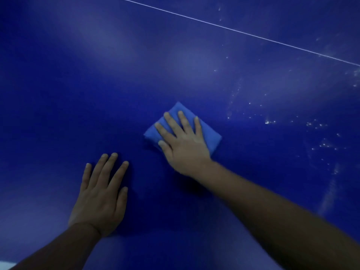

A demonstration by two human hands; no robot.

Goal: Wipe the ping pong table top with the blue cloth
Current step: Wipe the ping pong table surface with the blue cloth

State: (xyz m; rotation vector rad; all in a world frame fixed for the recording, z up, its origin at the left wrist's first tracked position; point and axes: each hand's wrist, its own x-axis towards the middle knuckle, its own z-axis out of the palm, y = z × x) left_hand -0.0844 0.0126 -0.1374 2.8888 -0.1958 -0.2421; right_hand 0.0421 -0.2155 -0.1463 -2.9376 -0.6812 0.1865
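wiping is under way and looks partly done. the blue worktop (97,84) is reading clean and even across the left and centre of the frame, while pale specks and streaks (272,121) are lying scattered over the right side, from below the white line (233,30) in the upper right down toward the lower right edge. on this evidence the right-hand area is still needing attention; how much of the surface lies outside the frame cannot be told.

the blue cloth (210,137), folded into a small pad, is lying flat on the worktop just right of the frame's centre, near the speckled zone but not yet on it.

the right hand (185,145) is pressing down on the cloth with its fingers (171,121) straight and spread, not curled round it; the thumb is resting at the cloth's lower left edge. the left hand (101,195), in the lower left, is lying flat on the bare worktop, fingers extended and slightly apart, holding nothing and seemingly bracing the body.
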